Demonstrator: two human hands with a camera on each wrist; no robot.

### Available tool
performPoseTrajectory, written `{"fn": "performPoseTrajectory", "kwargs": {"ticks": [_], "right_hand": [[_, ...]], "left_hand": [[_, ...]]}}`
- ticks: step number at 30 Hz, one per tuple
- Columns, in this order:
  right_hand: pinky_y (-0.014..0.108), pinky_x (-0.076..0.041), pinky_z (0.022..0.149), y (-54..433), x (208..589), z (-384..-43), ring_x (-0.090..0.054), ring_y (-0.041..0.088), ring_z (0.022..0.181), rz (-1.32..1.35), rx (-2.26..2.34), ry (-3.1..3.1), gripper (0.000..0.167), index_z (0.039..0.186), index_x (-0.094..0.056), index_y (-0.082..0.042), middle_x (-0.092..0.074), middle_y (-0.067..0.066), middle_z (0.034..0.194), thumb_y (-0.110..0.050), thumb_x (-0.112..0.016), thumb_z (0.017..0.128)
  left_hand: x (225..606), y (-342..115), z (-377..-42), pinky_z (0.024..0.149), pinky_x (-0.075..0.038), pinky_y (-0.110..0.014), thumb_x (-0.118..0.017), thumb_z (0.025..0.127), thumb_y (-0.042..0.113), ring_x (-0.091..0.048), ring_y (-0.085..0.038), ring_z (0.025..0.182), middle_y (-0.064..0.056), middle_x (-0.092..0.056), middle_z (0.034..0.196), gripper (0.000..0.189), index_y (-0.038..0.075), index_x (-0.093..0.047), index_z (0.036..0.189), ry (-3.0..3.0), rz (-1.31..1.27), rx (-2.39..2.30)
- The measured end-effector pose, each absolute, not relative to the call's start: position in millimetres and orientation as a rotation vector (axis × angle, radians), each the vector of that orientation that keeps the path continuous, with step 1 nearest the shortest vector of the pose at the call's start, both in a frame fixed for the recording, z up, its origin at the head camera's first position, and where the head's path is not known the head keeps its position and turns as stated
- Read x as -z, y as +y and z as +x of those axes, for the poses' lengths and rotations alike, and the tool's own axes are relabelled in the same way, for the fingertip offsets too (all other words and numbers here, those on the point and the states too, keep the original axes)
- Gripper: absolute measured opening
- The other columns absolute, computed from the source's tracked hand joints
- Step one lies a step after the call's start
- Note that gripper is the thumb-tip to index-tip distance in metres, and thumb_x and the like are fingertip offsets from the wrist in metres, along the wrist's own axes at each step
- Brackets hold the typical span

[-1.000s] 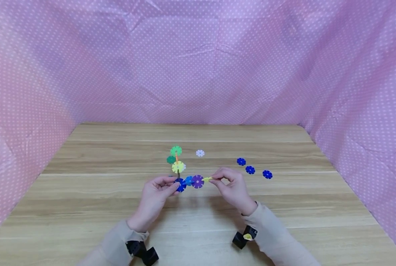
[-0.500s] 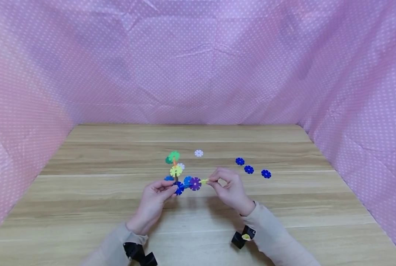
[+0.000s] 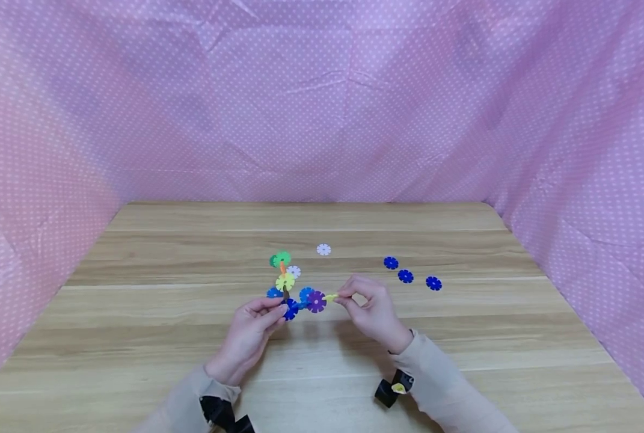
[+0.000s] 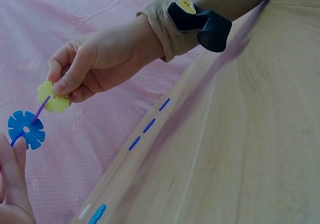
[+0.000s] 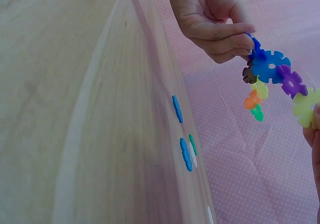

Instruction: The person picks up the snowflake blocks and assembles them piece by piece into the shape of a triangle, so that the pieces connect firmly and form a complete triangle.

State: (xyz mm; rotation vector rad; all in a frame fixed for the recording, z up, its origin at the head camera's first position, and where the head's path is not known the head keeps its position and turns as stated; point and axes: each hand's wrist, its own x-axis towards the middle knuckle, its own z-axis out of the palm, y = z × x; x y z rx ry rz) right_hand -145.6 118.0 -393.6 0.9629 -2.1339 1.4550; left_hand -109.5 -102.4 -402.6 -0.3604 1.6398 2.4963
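A chain of notched snowflake discs is held up between both hands above the table. My left hand (image 3: pixel 248 331) pinches its dark blue disc (image 3: pixel 290 310) between thumb and fingers. Beyond that, a brown disc (image 5: pixel 249 75), a yellow one (image 3: pixel 285 281), an orange one (image 5: pixel 253 100) and a bright green one (image 3: pixel 282 259) reach away. Toward the right run a blue disc (image 5: pixel 270 67), seen edge-on from the head, and a purple disc (image 3: pixel 316 302). My right hand (image 3: pixel 373 310) pinches the end yellow disc (image 4: pixel 50 97), which meets the purple one's edge.
Loose discs lie on the wooden table (image 3: pixel 192 240): three dark blue ones (image 3: pixel 405 276) to the right, white ones (image 3: pixel 324 249) behind the chain, blue ones (image 3: pixel 306 294) beneath it, and a dark green one (image 3: pixel 273 260). Pink dotted cloth (image 3: pixel 322 120) surrounds the table.
Both hands and the chain have shifted slightly left and toward the body. The chain's green far end has dipped nearer. The same pinches continue; the loose discs have stayed put.
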Motion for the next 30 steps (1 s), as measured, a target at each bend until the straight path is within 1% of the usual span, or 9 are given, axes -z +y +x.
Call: {"fn": "performPoseTrajectory", "kwargs": {"ticks": [4,11,15,18,21,25,27,30], "right_hand": [[0.027,-0.056,0.065,118.8,394.1,-145.2,-0.062,0.015,0.067,0.957,-1.481,-2.152,0.015,0.076,-0.069,-0.001,-0.067,0.009,0.072,0.013,-0.071,0.074],[0.027,-0.056,0.065,118.9,398.5,-144.7,-0.061,0.008,0.069,0.949,-1.534,-2.194,0.014,0.076,-0.069,-0.001,-0.067,0.008,0.073,0.013,-0.071,0.075],[0.028,-0.056,0.066,118.7,398.6,-144.2,-0.06,0.009,0.069,0.92,-1.526,-2.208,0.013,0.077,-0.069,-0.001,-0.067,0.008,0.074,0.011,-0.071,0.076],[0.027,-0.057,0.069,118.9,396.6,-143.9,-0.061,0.01,0.071,0.887,-1.503,-2.264,0.011,0.08,-0.069,-0.002,-0.068,0.01,0.076,0.008,-0.071,0.077],[0.025,-0.057,0.07,118.2,395.3,-144.5,-0.062,0.01,0.073,0.869,-1.502,-2.325,0.011,0.083,-0.069,-0.003,-0.068,0.01,0.079,0.007,-0.071,0.078],[0.025,-0.056,0.071,116.0,395.5,-146.3,-0.062,0.01,0.075,0.903,-1.525,-2.362,0.01,0.085,-0.069,-0.004,-0.068,0.01,0.081,0.005,-0.07,0.08],[0.026,-0.057,0.072,115.1,395.0,-147.2,-0.063,0.011,0.076,0.914,-1.524,-2.38,0.01,0.086,-0.069,-0.004,-0.069,0.009,0.083,0.004,-0.07,0.08],[0.026,-0.056,0.074,113.9,392.7,-148.3,-0.063,0.011,0.078,0.9,-1.519,-2.418,0.009,0.087,-0.069,-0.005,-0.069,0.007,0.085,0.002,-0.07,0.081]], "left_hand": [[401.0,-103.1,-107.8,0.07,-0.055,-0.016,-0.054,0.088,-0.012,-0.063,-0.006,0.072,0.001,-0.066,0.084,0.037,0.019,-0.069,0.075,1.61,-0.341,-2.499],[396.2,-105.2,-108.9,0.068,-0.054,-0.015,-0.055,0.088,-0.01,-0.062,-0.006,0.071,0.002,-0.065,0.082,0.033,0.018,-0.069,0.077,1.621,-0.327,-2.489],[394.9,-105.7,-109.5,0.068,-0.054,-0.015,-0.056,0.087,-0.009,-0.061,-0.006,0.07,0.002,-0.065,0.08,0.031,0.018,-0.069,0.077,1.629,-0.327,-2.469],[393.9,-107.3,-110.3,0.069,-0.055,-0.016,-0.057,0.088,-0.008,-0.062,-0.006,0.07,0.002,-0.066,0.081,0.028,0.017,-0.069,0.08,1.665,-0.319,-2.435],[392.2,-109.3,-111.2,0.069,-0.056,-0.018,-0.058,0.087,-0.008,-0.064,-0.007,0.069,0.001,-0.068,0.081,0.023,0.012,-0.068,0.084,1.739,-0.296,-2.397],[389.0,-112.1,-111.6,0.071,-0.058,-0.024,-0.059,0.086,-0.008,-0.066,-0.009,0.07,-0.001,-0.07,0.082,0.014,0.002,-0.066,0.094,1.85,-0.285,-2.349],[387.8,-114.1,-112.1,0.073,-0.058,-0.026,-0.059,0.086,-0.007,-0.067,-0.01,0.071,-0.002,-0.07,0.083,0.015,-0.003,-0.065,0.099,1.903,-0.286,-2.317],[385.8,-119.5,-112.7,0.075,-0.058,-0.026,-0.06,0.088,-0.005,-0.067,-0.009,0.073,-0.002,-0.07,0.086,0.02,-0.008,-0.062,0.107,1.974,-0.257,-2.273]]}}
